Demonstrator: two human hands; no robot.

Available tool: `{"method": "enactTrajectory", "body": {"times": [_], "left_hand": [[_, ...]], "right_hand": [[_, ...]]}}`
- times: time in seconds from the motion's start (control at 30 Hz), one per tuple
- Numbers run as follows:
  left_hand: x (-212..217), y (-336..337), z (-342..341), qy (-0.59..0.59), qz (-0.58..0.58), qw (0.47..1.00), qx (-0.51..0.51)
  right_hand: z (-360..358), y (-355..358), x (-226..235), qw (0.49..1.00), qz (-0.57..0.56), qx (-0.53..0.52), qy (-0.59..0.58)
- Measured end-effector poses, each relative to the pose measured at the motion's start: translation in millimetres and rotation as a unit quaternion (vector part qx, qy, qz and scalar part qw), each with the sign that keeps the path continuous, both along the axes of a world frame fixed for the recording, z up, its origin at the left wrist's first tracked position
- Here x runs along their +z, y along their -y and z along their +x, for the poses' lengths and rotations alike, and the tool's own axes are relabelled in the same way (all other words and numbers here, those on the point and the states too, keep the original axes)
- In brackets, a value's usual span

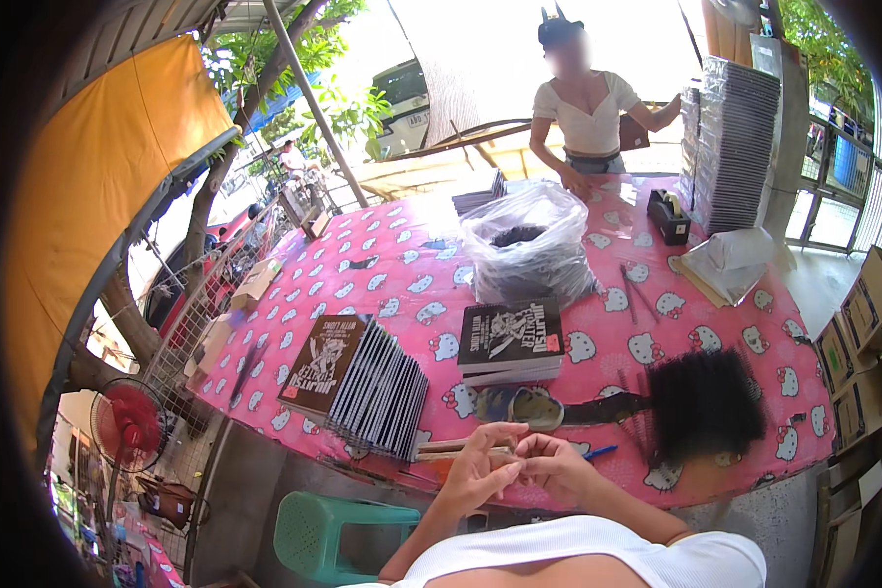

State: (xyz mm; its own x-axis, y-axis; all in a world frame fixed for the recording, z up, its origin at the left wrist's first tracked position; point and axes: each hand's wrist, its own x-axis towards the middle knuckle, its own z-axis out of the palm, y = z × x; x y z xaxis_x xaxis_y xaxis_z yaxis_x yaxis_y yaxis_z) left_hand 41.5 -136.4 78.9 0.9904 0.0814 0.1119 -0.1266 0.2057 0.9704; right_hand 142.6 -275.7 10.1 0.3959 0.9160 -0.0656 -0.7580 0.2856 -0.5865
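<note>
Largest item: table [390,263] under a pink patterned cover; a co-worker [583,113] stands at its far side, one hand by the tall wrapped stack [738,147]. Green stool [314,524] below the near edge, left. Mid-table, a clear plastic bag [529,269] with dark contents. Nearer, a leaning row of spiral-bound books [377,392]; to its right, a shorter pile of books [510,338]; farther right, a mass of black coils [706,407]. Left hand [480,472] and right hand [556,468] meet over the near edge: left thumb and forefinger curved apart, right fingertips bunched narrow; cannot tell whether they hold anything. Tan strip [461,448] just beyond left hand; blue pen [602,452] beside right.
</note>
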Motion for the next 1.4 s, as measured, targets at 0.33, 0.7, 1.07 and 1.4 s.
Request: {"method": "enactTrajectory", "body": {"times": [0.33,0.7,1.07,1.4], "left_hand": [[-21,-31,-14,0.038,0.063,0.997,0.030],[-41,-55,-47,0.014,0.156,0.981,0.111],[-99,-44,-22,-0.035,0.638,0.733,0.234],[-99,-34,2,-0.018,0.600,0.756,0.262]], "right_hand": [[60,-20,36,0.930,-0.102,-0.200,0.290],[79,-23,16,0.766,-0.301,-0.276,0.497],[198,-105,-44,0.570,-0.509,-0.288,0.577],[230,-76,-39,0.595,-0.499,-0.280,0.565]]}}
